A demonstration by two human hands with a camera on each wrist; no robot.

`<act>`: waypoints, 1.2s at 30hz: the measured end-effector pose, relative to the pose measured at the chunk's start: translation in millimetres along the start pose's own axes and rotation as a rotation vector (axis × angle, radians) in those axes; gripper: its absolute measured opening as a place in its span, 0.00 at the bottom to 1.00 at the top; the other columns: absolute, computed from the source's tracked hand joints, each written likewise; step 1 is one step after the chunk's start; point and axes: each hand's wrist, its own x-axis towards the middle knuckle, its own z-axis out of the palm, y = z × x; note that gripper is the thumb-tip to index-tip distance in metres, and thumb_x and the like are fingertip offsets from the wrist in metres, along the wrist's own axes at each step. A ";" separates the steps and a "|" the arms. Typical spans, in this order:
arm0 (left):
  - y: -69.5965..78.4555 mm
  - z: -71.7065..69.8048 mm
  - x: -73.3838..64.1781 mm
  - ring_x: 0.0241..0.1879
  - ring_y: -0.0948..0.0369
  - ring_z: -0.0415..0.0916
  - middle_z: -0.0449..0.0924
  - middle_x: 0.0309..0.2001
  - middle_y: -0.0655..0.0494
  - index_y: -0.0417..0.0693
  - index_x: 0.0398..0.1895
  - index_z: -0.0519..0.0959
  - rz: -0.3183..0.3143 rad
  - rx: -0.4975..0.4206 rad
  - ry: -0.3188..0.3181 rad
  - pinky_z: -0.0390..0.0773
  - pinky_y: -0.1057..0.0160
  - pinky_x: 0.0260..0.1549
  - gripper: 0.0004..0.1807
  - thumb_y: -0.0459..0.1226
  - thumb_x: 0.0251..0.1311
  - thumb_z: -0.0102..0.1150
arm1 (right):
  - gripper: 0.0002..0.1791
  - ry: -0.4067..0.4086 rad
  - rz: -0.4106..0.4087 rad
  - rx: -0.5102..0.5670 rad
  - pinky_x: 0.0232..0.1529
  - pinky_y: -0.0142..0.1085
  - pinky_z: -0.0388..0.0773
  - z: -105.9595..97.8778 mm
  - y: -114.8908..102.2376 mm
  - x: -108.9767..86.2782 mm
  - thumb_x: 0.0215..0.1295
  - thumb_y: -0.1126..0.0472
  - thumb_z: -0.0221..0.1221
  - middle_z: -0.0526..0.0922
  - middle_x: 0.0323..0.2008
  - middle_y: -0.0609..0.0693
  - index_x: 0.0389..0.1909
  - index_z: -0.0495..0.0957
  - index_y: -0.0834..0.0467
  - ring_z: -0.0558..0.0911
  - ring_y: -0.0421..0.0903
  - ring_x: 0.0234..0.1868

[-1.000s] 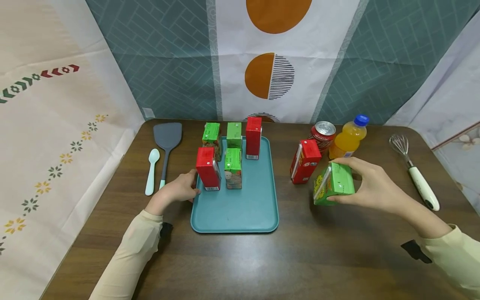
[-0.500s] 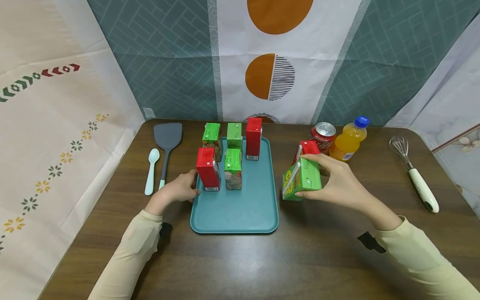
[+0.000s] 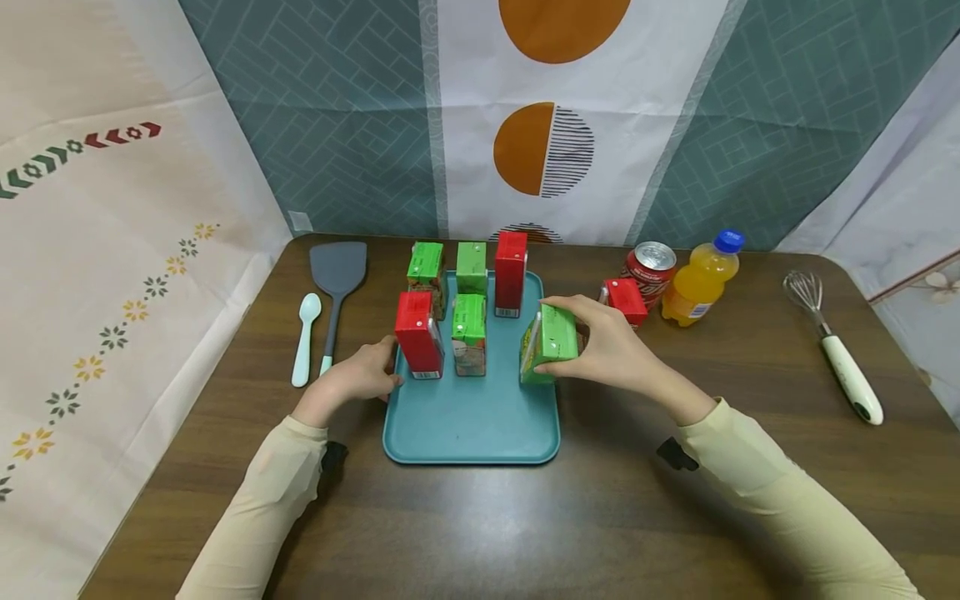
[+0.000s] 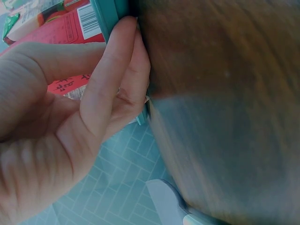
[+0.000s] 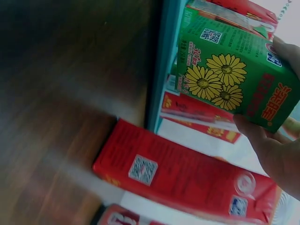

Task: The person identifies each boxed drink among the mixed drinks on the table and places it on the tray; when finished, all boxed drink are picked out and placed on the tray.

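In the head view, my right hand [image 3: 618, 350] grips a green drink carton [image 3: 553, 337] by its sides, with the thumb nearer me. The carton, printed with yellow flowers in the right wrist view, is over the right part of the teal tray [image 3: 472, 433]; whether it touches the tray I cannot tell. At the tray's left rim, my left hand [image 3: 362, 372] pinches the edge, as the left wrist view shows. On the tray stand red cartons [image 3: 418, 333] and several green-topped cartons [image 3: 469, 333]. Another red carton [image 5: 183, 178] stands on the table right of the tray.
Behind that red carton are a red soda can [image 3: 651, 268] and an orange drink bottle [image 3: 697, 279]. A whisk [image 3: 843, 367] lies at the far right. Left of the tray lie a grey spatula [image 3: 337, 271] and a pale spoon [image 3: 303, 346]. A patterned cloth backs the table.
My right hand has carried the green carton leftward from beside the bottle to over the tray's right side. The left hand has stayed at the tray's left rim.
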 end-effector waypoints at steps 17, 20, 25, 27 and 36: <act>-0.6 1.3 3.3 0.22 0.59 0.79 0.74 0.34 0.41 0.26 0.62 0.53 0.002 0.025 0.031 0.80 0.62 0.25 0.32 0.28 0.58 0.54 | 0.44 -0.069 0.046 -0.004 0.45 0.45 0.78 26.7 4.4 31.6 0.41 0.50 0.74 0.74 0.52 0.53 0.63 0.68 0.56 0.73 0.48 0.48; -0.8 1.6 2.8 0.21 0.59 0.79 0.73 0.34 0.41 0.25 0.62 0.53 0.007 0.022 0.036 0.79 0.62 0.24 0.32 0.28 0.58 0.54 | 0.44 -0.067 0.035 -0.007 0.46 0.45 0.78 28.1 4.2 32.2 0.41 0.51 0.74 0.72 0.55 0.53 0.63 0.68 0.56 0.72 0.48 0.50; -0.4 3.6 2.5 0.22 0.58 0.78 0.72 0.34 0.41 0.25 0.63 0.52 0.002 0.015 0.036 0.80 0.61 0.24 0.33 0.28 0.58 0.55 | 0.45 -0.067 0.012 -0.009 0.47 0.45 0.77 28.9 5.2 30.4 0.42 0.49 0.73 0.70 0.56 0.52 0.64 0.67 0.56 0.71 0.48 0.52; -0.6 4.6 2.4 0.23 0.59 0.78 0.73 0.34 0.41 0.25 0.64 0.51 -0.002 0.012 0.032 0.80 0.61 0.25 0.34 0.28 0.58 0.55 | 0.46 -0.071 -0.001 -0.007 0.50 0.46 0.76 27.8 5.1 28.0 0.43 0.48 0.73 0.68 0.58 0.52 0.65 0.66 0.56 0.70 0.47 0.54; -2.7 7.6 3.6 0.22 0.59 0.78 0.73 0.32 0.42 0.25 0.63 0.52 0.004 0.005 0.037 0.80 0.61 0.25 0.33 0.27 0.57 0.55 | 0.39 -0.030 -0.039 -0.020 0.47 0.46 0.76 2.0 -2.7 6.3 0.47 0.50 0.71 0.66 0.62 0.49 0.62 0.69 0.53 0.71 0.46 0.55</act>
